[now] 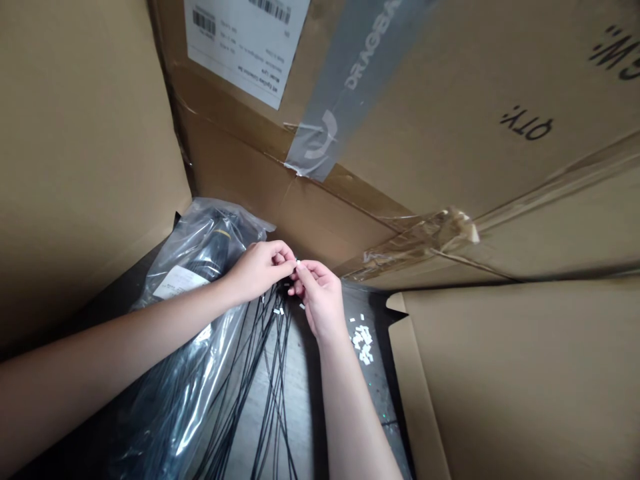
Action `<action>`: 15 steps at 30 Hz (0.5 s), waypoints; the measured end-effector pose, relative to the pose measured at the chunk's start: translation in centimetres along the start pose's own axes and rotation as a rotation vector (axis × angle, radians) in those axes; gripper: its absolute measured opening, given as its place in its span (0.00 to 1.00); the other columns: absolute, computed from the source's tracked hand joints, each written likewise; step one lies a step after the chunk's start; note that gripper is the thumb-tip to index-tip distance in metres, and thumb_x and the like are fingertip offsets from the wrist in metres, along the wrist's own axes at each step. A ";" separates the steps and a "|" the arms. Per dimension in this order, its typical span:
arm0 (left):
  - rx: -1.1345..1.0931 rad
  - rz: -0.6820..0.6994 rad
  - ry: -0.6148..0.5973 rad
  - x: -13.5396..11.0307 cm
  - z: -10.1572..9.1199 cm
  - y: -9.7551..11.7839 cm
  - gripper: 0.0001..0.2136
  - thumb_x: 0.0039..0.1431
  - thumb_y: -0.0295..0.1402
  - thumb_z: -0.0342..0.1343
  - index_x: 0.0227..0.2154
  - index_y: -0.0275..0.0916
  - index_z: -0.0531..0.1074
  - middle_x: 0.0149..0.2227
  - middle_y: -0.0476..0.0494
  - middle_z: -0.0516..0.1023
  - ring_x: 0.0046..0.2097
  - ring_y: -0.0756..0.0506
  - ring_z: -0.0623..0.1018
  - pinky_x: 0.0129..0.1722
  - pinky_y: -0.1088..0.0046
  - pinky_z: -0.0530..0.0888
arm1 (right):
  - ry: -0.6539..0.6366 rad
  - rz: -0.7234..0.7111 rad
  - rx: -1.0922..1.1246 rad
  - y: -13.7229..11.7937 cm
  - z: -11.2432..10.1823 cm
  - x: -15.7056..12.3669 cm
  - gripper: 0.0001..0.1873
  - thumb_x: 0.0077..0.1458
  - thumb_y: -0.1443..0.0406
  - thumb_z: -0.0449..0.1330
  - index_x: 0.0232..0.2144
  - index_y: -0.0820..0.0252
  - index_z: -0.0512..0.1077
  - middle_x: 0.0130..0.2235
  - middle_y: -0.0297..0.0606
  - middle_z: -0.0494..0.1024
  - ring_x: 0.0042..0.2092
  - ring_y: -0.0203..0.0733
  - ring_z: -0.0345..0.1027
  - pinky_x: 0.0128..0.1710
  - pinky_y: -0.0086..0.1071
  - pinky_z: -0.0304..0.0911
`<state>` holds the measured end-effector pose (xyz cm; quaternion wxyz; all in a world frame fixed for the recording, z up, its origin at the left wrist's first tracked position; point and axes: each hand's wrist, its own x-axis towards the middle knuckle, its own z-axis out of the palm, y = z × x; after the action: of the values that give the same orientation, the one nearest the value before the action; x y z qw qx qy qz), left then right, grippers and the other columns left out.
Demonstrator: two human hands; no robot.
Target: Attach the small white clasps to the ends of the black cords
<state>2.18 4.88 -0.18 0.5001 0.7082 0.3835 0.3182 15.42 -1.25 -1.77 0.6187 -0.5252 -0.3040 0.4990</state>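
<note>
My left hand [264,268] and my right hand [321,297] meet in the middle, thumbs and fingers pinched together. A tiny white piece [299,263], apparently a connector housing, shows between their fingertips. Whether a wire end sits in it is hidden by the fingers. Just below the hands, thin black wires [249,363] fan out towards me, and a few small white pieces [279,311] lie at their upper ends. To the right of my right wrist, many loose white pieces [363,343] lie in a small heap on the grey surface [300,400].
A clear plastic bag [193,393] of bundled black wires, with a white label [179,283], lies on the left under my forearm. A large taped cardboard box [425,113] stands behind. More cardboard rises at the left [85,147] and right [525,373].
</note>
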 end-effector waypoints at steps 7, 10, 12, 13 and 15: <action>0.055 0.025 0.000 -0.1 -0.2 0.4 0.06 0.58 0.32 0.56 0.31 0.36 0.75 0.26 0.51 0.78 0.27 0.53 0.73 0.31 0.78 0.67 | 0.001 -0.007 0.008 0.2 -0.1 0.0 0.14 0.43 0.59 0.71 0.28 0.62 0.75 0.23 0.30 0.75 0.20 0.27 0.59 0.21 0.25 0.66; 0.069 0.034 -0.004 -0.2 -0.2 0.5 0.06 0.58 0.32 0.56 0.31 0.36 0.75 0.26 0.51 0.78 0.27 0.53 0.72 0.31 0.78 0.67 | 0.001 -0.001 0.008 0.1 -0.1 0.0 0.14 0.43 0.59 0.71 0.27 0.62 0.75 0.22 0.30 0.75 0.20 0.27 0.59 0.21 0.26 0.66; 0.067 0.037 -0.006 -0.2 -0.2 0.5 0.06 0.58 0.32 0.56 0.31 0.36 0.75 0.26 0.52 0.77 0.27 0.54 0.72 0.30 0.78 0.66 | 0.007 0.004 0.019 0.0 -0.1 0.0 0.14 0.42 0.59 0.71 0.27 0.62 0.75 0.23 0.30 0.75 0.20 0.27 0.59 0.21 0.25 0.66; 0.063 0.037 -0.006 -0.2 -0.2 0.5 0.06 0.58 0.32 0.56 0.32 0.36 0.75 0.26 0.52 0.77 0.27 0.54 0.72 0.30 0.78 0.66 | 0.010 0.008 0.027 -0.1 -0.1 0.0 0.14 0.42 0.59 0.71 0.27 0.62 0.75 0.23 0.30 0.75 0.20 0.26 0.59 0.21 0.25 0.66; 0.056 0.040 -0.008 -0.2 -0.2 0.4 0.06 0.57 0.32 0.56 0.32 0.36 0.76 0.26 0.52 0.77 0.27 0.54 0.71 0.29 0.78 0.66 | 0.014 0.019 0.043 -0.2 0.0 0.0 0.14 0.41 0.59 0.71 0.27 0.62 0.75 0.22 0.29 0.74 0.20 0.26 0.59 0.21 0.25 0.65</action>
<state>2.02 4.68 0.27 0.4751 0.7307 0.3763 0.3143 15.52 -1.22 -1.63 0.6270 -0.5183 -0.2838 0.5076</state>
